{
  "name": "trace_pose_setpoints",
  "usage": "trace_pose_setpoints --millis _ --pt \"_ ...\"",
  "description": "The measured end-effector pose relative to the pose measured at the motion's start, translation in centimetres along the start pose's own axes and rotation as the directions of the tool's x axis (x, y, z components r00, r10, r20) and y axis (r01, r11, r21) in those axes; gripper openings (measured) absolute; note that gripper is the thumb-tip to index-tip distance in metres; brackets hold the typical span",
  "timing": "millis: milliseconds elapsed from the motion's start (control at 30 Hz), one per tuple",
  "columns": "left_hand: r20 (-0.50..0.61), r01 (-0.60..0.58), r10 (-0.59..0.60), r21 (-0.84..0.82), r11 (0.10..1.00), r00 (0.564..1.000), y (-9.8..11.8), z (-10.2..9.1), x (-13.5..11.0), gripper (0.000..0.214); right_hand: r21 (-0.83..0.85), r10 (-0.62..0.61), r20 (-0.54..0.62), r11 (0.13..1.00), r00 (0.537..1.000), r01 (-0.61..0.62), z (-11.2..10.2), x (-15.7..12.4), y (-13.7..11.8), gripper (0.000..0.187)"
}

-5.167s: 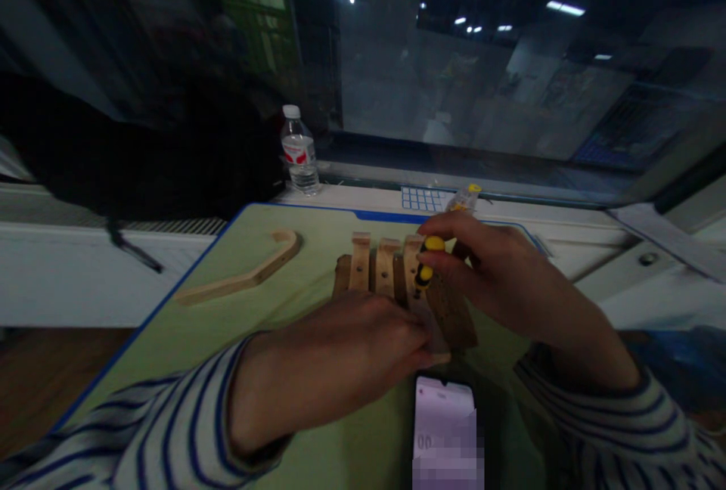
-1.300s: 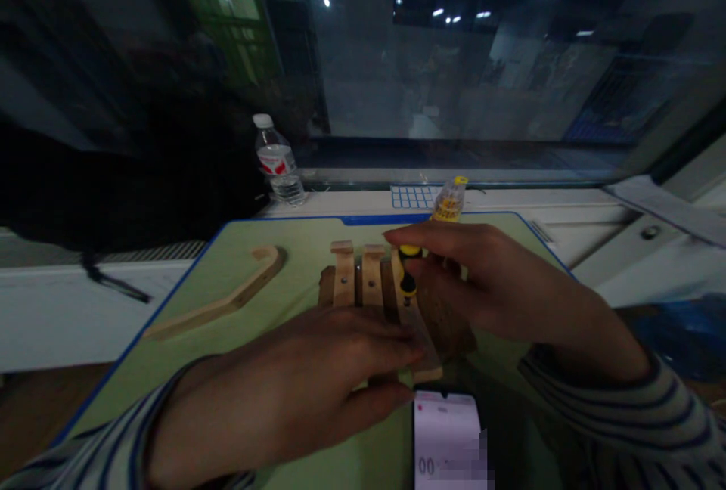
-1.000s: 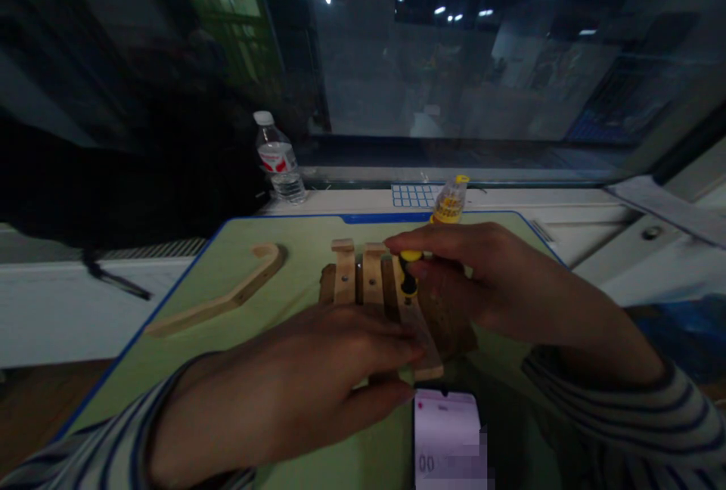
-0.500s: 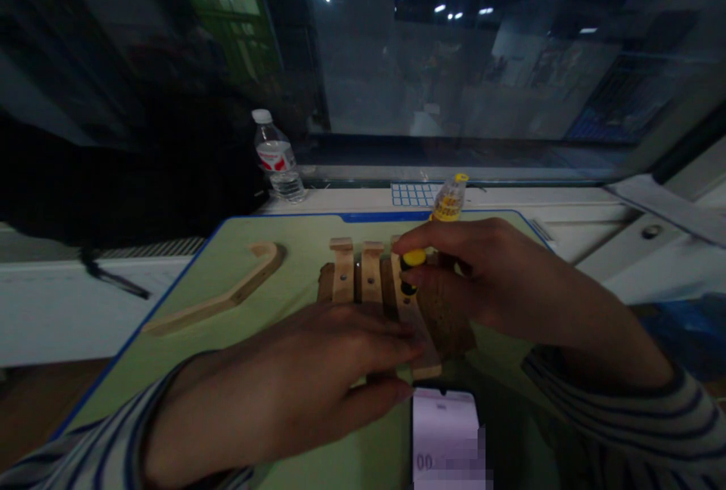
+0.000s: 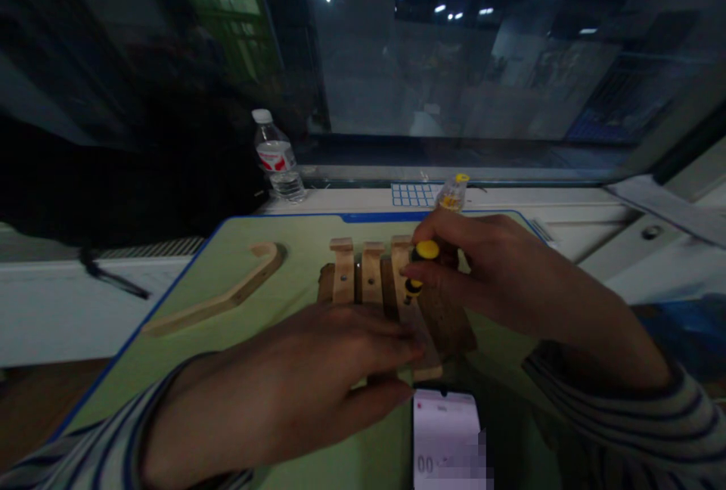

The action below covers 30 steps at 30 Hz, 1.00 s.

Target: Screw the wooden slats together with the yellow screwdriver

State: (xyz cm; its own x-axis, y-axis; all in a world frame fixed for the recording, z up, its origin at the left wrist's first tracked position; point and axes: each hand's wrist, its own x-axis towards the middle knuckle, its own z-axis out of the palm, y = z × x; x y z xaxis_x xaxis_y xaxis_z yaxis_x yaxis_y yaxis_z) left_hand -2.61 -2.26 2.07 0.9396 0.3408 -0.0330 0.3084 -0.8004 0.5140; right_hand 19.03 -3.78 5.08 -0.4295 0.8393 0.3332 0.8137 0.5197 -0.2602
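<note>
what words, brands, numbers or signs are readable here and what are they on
"00": on the phone screen; its smaller text and pixelated part can't be read.
Water bottle: label too blurred to read.
Yellow-topped clear container: yellow markings too blurred to read.

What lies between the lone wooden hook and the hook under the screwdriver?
The head view shows tabletop, then two hooks on the brown board, partly covered by the left hand.
</note>
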Motion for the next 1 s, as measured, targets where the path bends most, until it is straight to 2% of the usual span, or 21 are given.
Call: trace_pose_setpoints --millis 133,300,467,567,667,800,900,1000 --pt "-0.016 -0.008 0.008 -0.032 0.999 1.000 0.2 -0.1 0.1 0.032 0.042 -0.042 -0.029 0.998 0.999 0.043 0.2 0.0 -0.5 0.016" --pt "-0.019 -0.001 0.000 -0.028 1.000 1.000 0.2 -0.1 0.1 0.033 0.106 -0.038 -0.017 0.994 0.999 0.040 0.6 0.1 -0.6 0.019" --pt "-0.028 0.009 -0.010 -0.025 1.000 1.000 -0.3 -0.4 -0.2 0.025 0.201 -0.164 -0.031 0.965 0.986 0.167 0.6 0.1 -0.3 0.025" --pt "-0.037 0.023 -0.024 -0.027 0.999 0.999 -0.7 -1.1 -0.1 0.021 0.188 -0.178 -0.045 0.965 0.983 0.184 0.5 0.0 -0.3 0.026" --pt "-0.151 0.072 -0.067 0.025 0.997 0.986 -1.7 -1.2 0.6 0.022 0.136 -0.185 -0.029 0.973 0.982 0.188 0.4 0.0 -0.2 0.028" --pt "-0.345 0.214 -0.208 -0.021 0.977 0.915 -3.2 -0.1 1.9 0.026 0.084 -0.200 -0.001 0.976 0.980 0.200 0.1 0.0 -0.1 0.031" --pt "-0.421 0.216 -0.249 -0.126 0.968 0.872 -3.4 0.7 2.5 0.027 0.082 -0.194 0.001 0.978 0.981 0.193 -0.1 0.1 -0.1 0.028" --pt "-0.438 0.172 -0.256 -0.221 0.960 0.862 -3.1 1.1 2.8 0.027 0.095 -0.200 -0.008 0.975 0.980 0.200 -0.2 0.2 -0.3 0.024"
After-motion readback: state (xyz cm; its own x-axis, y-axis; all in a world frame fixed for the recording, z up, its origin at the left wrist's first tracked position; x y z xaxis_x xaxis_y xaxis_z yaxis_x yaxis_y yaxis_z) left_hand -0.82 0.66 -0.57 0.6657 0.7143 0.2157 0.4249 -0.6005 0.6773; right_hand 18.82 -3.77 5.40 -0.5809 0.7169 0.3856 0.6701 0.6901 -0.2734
